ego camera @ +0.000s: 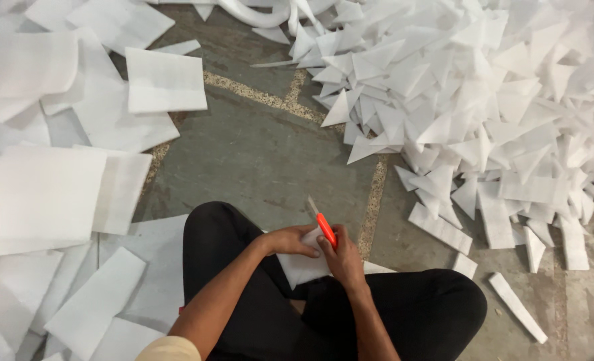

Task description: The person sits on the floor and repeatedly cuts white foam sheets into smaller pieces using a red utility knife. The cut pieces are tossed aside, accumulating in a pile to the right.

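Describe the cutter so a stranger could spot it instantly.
Start at the seated person's black-trousered knees at bottom centre; both hands meet above them over a white foam sheet. The utility knife sits in the right hand: the only orange thing among white foam.

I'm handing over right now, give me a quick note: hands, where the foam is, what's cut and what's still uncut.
Left hand: holds a white foam sheet piece over the lap.
Right hand: grip closed on an orange-handled utility knife, blade on that piece.
Done: big heap of white foam triangles on the right of the floor, with some strips.
Left: uncut white foam rectangles stacked to the left.
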